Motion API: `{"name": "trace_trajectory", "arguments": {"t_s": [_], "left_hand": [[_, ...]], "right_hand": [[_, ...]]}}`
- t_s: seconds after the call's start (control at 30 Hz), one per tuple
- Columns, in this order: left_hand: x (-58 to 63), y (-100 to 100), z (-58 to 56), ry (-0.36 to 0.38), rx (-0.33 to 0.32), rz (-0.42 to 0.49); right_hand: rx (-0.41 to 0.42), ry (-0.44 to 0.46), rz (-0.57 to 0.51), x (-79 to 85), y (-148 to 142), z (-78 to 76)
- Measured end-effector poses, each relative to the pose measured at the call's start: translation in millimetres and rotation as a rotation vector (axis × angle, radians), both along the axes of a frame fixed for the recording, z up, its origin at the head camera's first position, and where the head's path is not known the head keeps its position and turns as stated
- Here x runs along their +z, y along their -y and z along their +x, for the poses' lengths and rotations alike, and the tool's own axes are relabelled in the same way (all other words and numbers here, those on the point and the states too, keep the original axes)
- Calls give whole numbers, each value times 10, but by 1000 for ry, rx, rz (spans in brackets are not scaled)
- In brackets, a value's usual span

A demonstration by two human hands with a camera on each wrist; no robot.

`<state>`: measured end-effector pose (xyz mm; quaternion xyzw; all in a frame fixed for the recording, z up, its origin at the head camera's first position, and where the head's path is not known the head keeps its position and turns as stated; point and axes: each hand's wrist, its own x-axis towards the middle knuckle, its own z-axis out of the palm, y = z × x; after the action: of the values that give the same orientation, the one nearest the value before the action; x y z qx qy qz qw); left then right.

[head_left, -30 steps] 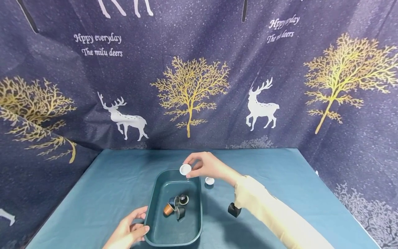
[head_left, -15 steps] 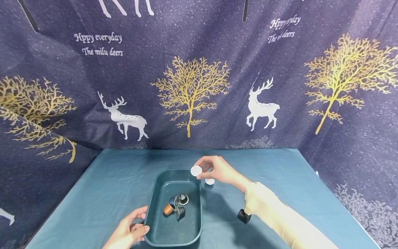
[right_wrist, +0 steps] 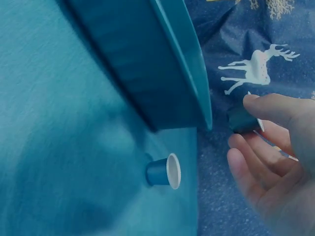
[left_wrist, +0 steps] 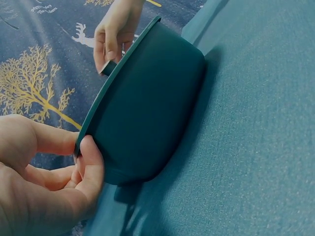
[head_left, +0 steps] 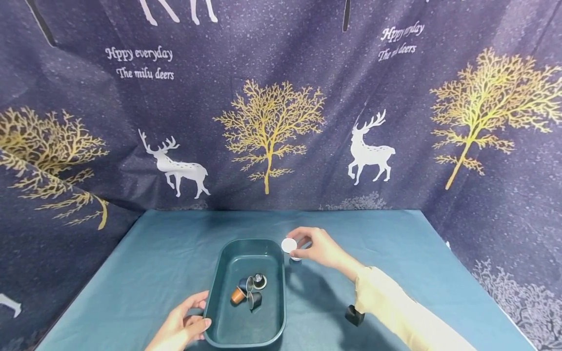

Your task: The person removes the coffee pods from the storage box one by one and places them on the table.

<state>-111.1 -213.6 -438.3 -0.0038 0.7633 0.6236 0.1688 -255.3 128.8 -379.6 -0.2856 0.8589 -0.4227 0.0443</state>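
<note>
My left hand pinches the near left rim of a dark green rectangular tub between thumb and fingers; the left wrist view shows this grip closely. My right hand holds a dark coffee capsule with a white lid, just outside the tub's far right corner, in the air. On the cloth below it, a blue coffee capsule with a white rim stands right of the tub, partly hidden by the held one in the head view. Inside the tub lie several more capsules, including an orange one and a black one.
A teal cloth covers the table. Behind it hangs a dark blue curtain printed with deer and trees. A small black block shows under the right sleeve.
My right hand has moved right and slightly nearer with the coffee capsule, from over the tub's far edge to outside its right corner. The left hand and tub stay put.
</note>
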Motion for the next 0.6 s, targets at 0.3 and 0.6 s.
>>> {"name": "trace_trajectory", "arguments": {"t_s": [0.3,0.6], "left_hand": [[5,-10,-1,-4,11,-13],[4,-11,6,5,13,-4]], "right_hand": [[-23,0,-13,-191,-92,16],[-19,14,-12,-385,-164,66]]}}
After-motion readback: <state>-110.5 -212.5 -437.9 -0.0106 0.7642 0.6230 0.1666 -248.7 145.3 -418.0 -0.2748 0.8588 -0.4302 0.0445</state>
